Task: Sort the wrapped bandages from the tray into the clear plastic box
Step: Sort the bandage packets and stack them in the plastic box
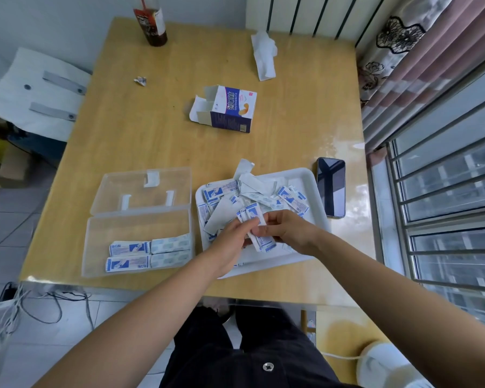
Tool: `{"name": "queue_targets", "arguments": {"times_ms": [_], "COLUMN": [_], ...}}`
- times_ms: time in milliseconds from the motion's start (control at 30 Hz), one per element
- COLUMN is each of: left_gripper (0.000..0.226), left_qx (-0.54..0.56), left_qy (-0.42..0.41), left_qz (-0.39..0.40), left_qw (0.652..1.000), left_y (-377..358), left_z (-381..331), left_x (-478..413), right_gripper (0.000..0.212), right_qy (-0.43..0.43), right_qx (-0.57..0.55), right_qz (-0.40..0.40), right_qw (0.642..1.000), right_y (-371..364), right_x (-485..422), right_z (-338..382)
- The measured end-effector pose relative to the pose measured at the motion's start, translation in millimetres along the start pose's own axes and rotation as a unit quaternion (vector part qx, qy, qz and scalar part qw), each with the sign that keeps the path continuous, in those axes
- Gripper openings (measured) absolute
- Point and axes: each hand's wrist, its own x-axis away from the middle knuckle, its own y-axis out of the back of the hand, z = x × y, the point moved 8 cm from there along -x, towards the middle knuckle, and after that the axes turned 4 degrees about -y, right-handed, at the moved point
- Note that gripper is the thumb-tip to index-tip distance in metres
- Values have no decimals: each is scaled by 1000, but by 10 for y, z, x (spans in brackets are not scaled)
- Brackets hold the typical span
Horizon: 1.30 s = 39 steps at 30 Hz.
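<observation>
Under everything, wooden table (151, 141). On its left part, clear plastic box (95, 233), open with lid laid back, just beside white tray (314, 191) on the right. Further back, opened carton (230, 109); just beside tray's right edge, dark phone (331, 187). Above tray's near half, left hand (230, 242) and right hand (289, 228) together, fingers of both curled round one small held stack (265, 243) of wrapped bandages. Heaped in tray, loose bandages (291, 197), unsorted. Flat in box's near end, four sorted bandages (149, 254), two rows of two.
</observation>
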Motion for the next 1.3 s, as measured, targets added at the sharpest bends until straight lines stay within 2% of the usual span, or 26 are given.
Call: {"name": "queue_targets", "arguments": {"times_ms": [67,133,267,333,433,567,633,733,867,967,1067,1133,1200,1300], "left_gripper": [29,31,24,21,32,41,44,38,32,26,22,26,27,22], "left_qx": [88,143,212,224,223,204,219,261,249,264,248,235,195,192], "left_qy": [3,-4,19,28,31,42,53,52,28,42,50,45,42,48], "left_qz": [11,-2,-43,-51,-78,-34,-10,-12,-36,-50,-120,-170,-198,-219], "left_qw": [996,990,976,973,971,978,974,964,967,962,960,956,960,956], "left_y": [-60,-49,10,25,147,145,79,6,5,-24,92,232,341,410], "left_z": [9,-18,-17,5,6,15,6,-68,-130,-79,25,83,107,127], "left_x": [6,13,15,6,22,89,122,172,188,162,117,105,121,141], "right_gripper": [20,22,11,13,11,16,14,9,8,4,16,12,10,9], "right_qy": [-9,-15,4,12,10,0,0,8,15,37,60,58,57,68], "right_qx": [-24,-55,-44,-37,-30,-5,-4,-19,-35,21,73,85,103,139], "right_qz": [-5,-20,-26,-27,-24,3,-31,-74,-85,-89,-67,-48,-98,-259], "right_qw": [1000,998,999,999,999,1000,1000,997,996,995,993,994,988,954], "right_y": [-76,-78,-159,-194,-162,-221,-200,-129,-97,-184,-343,-354,-137,402], "right_x": [4,-16,0,12,41,55,17,-19,6,-3,0,22,13,-8], "right_z": [-20,-62,-62,-45,-29,-17,-3,-1,-8,25,70,84,89,116]}}
